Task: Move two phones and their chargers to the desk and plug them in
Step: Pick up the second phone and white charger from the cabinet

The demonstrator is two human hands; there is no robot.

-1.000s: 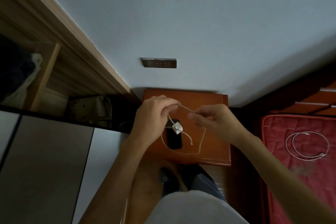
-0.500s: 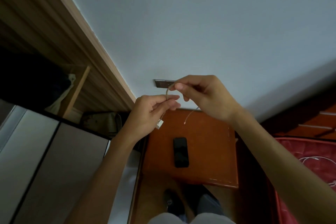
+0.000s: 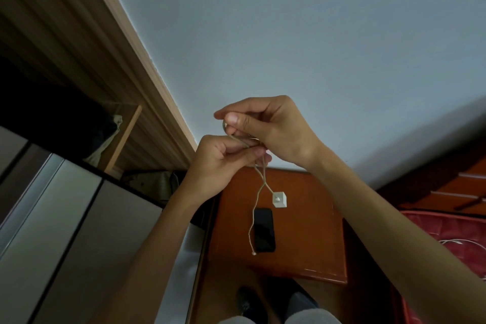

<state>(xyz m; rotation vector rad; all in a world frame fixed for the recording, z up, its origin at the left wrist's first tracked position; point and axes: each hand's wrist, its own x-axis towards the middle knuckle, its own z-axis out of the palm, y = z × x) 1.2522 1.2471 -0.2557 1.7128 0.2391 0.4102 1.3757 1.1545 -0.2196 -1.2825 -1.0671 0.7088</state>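
A white charger cable [image 3: 256,197] is pinched in both hands above the orange-brown nightstand [image 3: 310,223]. My left hand [image 3: 221,163] grips a folded bunch of it; my right hand [image 3: 265,123] holds the loop just above. Two ends dangle: the white cube adapter [image 3: 278,199] and a thin plug tip [image 3: 253,253]. A black phone [image 3: 263,229] lies face up on the nightstand below them. A second white cable [image 3: 470,243] lies coiled on the red bedding at the right edge.
A pale wall fills the upper view. A wooden wardrobe with an open shelf [image 3: 118,144] stands left, with grey sliding panels [image 3: 65,231] below it. The red mattress [image 3: 447,231] lies to the right. My legs and a dark shoe [image 3: 247,302] show at the bottom.
Both hands have risen with the cable. The adapter, earlier tucked under my left hand, now hangs free below it, and the plug end dangles down over the phone. The camera has tilted up.
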